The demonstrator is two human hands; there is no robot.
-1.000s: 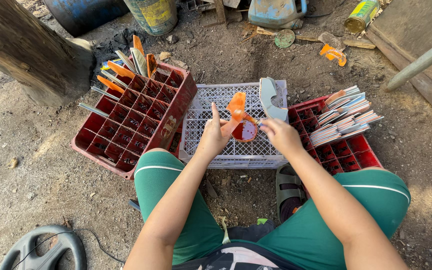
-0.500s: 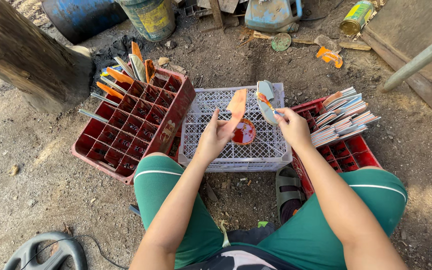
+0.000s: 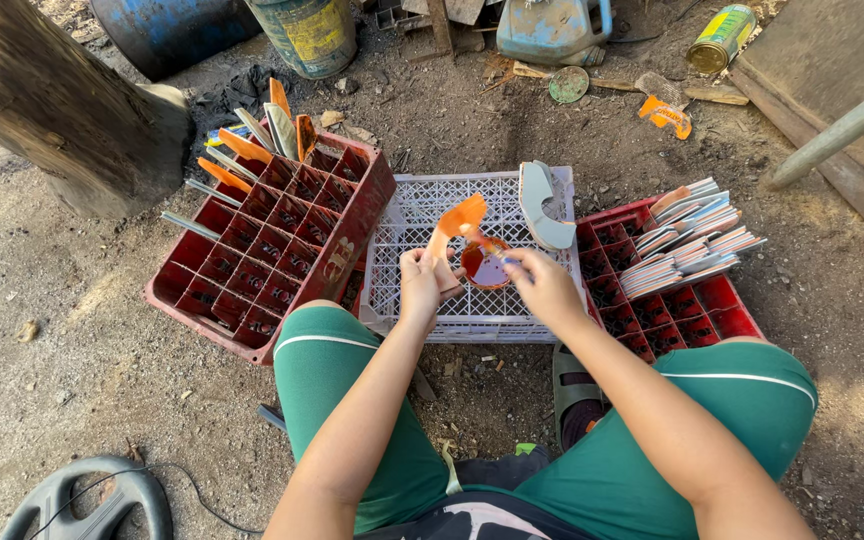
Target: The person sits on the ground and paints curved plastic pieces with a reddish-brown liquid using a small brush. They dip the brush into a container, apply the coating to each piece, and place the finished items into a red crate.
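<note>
Both my hands — left hand (image 3: pixel 420 282), right hand (image 3: pixel 542 285) — pinch the orange strip (image 3: pixel 459 220): light, thin, bendy — best gripped at its ends.

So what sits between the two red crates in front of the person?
In the head view, a white lattice crate lies between the left red crate and the right red crate. Both hands work an orange strip above it.
</note>
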